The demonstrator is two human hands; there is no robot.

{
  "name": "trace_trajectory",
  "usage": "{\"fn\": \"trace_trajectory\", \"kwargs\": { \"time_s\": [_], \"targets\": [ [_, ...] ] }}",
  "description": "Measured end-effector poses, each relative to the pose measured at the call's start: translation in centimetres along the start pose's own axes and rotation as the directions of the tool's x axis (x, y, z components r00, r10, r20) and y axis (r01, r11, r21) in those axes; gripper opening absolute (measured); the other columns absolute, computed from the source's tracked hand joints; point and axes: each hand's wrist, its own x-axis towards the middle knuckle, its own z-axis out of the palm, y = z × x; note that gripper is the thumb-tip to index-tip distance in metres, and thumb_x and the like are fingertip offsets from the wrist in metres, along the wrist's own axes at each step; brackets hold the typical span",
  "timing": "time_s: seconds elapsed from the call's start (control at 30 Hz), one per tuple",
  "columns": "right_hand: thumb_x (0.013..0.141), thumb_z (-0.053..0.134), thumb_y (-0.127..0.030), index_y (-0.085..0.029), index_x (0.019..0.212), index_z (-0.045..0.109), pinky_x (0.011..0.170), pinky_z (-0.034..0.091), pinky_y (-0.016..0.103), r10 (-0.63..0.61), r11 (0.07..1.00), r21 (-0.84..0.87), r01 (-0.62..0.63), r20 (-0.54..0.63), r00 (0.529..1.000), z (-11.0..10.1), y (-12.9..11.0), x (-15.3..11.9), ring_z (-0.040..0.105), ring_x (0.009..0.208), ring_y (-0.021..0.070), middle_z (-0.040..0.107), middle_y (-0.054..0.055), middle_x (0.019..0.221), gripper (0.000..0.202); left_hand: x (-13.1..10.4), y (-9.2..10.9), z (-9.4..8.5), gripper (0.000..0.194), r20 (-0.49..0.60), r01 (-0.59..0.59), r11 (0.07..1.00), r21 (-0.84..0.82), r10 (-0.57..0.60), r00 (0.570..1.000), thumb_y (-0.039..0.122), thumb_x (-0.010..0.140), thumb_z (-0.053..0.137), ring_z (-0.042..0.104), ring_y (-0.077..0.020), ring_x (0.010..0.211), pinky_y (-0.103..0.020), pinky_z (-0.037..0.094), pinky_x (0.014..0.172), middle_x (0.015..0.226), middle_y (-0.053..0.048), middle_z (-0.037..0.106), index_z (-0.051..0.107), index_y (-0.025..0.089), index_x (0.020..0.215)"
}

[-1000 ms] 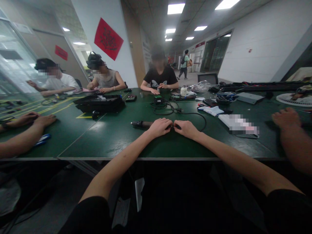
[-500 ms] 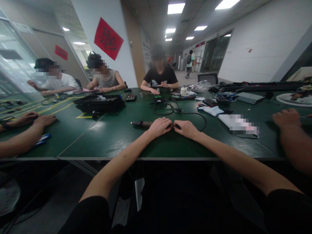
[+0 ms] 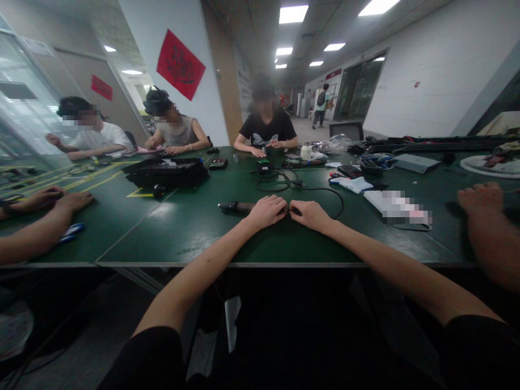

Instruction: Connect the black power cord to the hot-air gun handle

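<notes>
The dark, rounded tool [image 3: 231,206] with a bright tip lies on the smooth green table [image 3: 162,238]. At its rear, the left hand [image 3: 266,212] is curled closed over it; the right hand [image 3: 312,214], just beyond, appears closed on the thin black cord [image 3: 343,203] (exact grip hidden). A tug on the curving cord could twist the tool.

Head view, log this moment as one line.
left hand: against dark cylindrical tool | right hand: fingertips near left's | between them: dark part, unclear | black cable: curves beyond right hand
</notes>
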Motion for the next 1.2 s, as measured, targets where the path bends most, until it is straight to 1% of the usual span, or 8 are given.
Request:
{"fn": "trace_trajectory", "kwargs": {
  "time_s": [0.17,0.37,0.53,0.67,0.83,1.0,1.13,1.2],
  "targets": [
    [0.098,0.06,-0.027,-0.024,0.101,0.06,0.072,0.039,0.027,0.0,1.0,-0.016,0.0,-0.007,1.0,0.14,0.12,0.0,0.066,0.082,0.0201,0.072,0.003,0.092,0.004,-0.02,0.04,0.03,0.019,0.009,-0.038,0.999,-0.016,0.039,0.999,0.03,0.101,0.054,0.061,-0.0245,0.112,-0.039,0.044,0.096,0.116,-0.008,0.069,0.061,0.021,0.117],
    [0.097,0.06,-0.027,-0.025,0.1,0.06,0.072,0.039,0.027,-0.003,1.0,-0.014,0.003,-0.01,1.0,0.26,0.27,0.04,0.067,0.083,0.0202,0.073,0.003,0.093,0.003,0.05,-0.13,0.07,0.02,-0.023,-0.02,1.0,-0.001,0.02,1.0,0.036,0.102,0.053,0.061,-0.0255,0.109,-0.041,0.043,0.097,0.113,-0.009,0.07,0.061,0.021,0.113],
    [0.098,0.059,-0.027,-0.025,0.1,0.06,0.073,0.04,0.027,-0.002,1.0,-0.017,0.001,-0.015,1.0,0.29,0.25,0.02,0.067,0.083,0.0203,0.072,0.002,0.091,0.004,0.07,-0.2,0.05,0.017,-0.018,-0.038,0.998,-0.045,0.037,0.999,0.03,0.098,0.056,0.061,-0.0247,0.113,-0.042,0.042,0.101,0.113,-0.007,0.07,0.061,0.022,0.113],
    [0.097,0.059,-0.026,-0.025,0.1,0.061,0.073,0.04,0.027,-0.003,1.0,-0.001,0.003,-0.016,1.0,0.2,0.12,0.0,0.067,0.084,0.0203,0.073,0.003,0.094,0.003,0.08,-0.23,0.01,0.017,-0.025,-0.007,0.999,-0.051,0.006,1.0,0.034,0.099,0.056,0.061,-0.0254,0.113,-0.042,0.042,0.1,0.112,-0.008,0.07,0.062,0.022,0.11],
    [0.098,0.059,-0.026,-0.024,0.1,0.06,0.073,0.04,0.027,0.0,1.0,-0.008,0.0,-0.007,1.0,0.1,0.07,0.03,0.066,0.082,0.0198,0.072,0.003,0.092,0.003,0.08,-0.24,-0.01,0.017,-0.019,-0.056,0.997,-0.058,0.055,0.998,0.031,0.099,0.055,0.061,-0.0248,0.115,-0.042,0.042,0.102,0.114,-0.008,0.07,0.061,0.022,0.113],
    [0.097,0.06,-0.026,-0.025,0.1,0.061,0.073,0.04,0.027,-0.01,1.0,-0.011,0.01,-0.002,1.0,0.16,0.13,0.08,0.067,0.084,0.02,0.073,0.003,0.094,0.003,0.11,-0.31,-0.02,0.019,-0.015,-0.025,0.998,-0.056,0.024,1.0,0.035,0.1,0.055,0.061,-0.0251,0.113,-0.042,0.043,0.1,0.113,-0.008,0.07,0.062,0.022,0.112],
    [0.097,0.061,-0.028,-0.025,0.102,0.061,0.073,0.04,0.027,0.002,1.0,-0.025,-0.002,-0.005,1.0,0.19,0.17,0.04,0.067,0.083,0.0206,0.073,0.003,0.095,0.005,0.14,-0.22,-0.08,0.02,0.007,-0.056,0.997,-0.057,0.056,0.998,0.031,0.099,0.055,0.06,-0.0256,0.116,-0.042,0.042,0.101,0.116,-0.008,0.07,0.062,0.022,0.115],
    [0.098,0.06,-0.027,-0.025,0.101,0.061,0.073,0.041,0.027,0.001,1.0,-0.018,-0.001,-0.002,1.0,0.16,0.16,0.02,0.067,0.083,0.0204,0.073,0.003,0.095,0.005,0.17,-0.21,-0.1,0.019,0.007,-0.049,0.998,-0.05,0.049,0.999,0.031,0.1,0.054,0.06,-0.0256,0.116,-0.042,0.042,0.1,0.115,-0.008,0.07,0.062,0.022,0.115]
  ]
}}
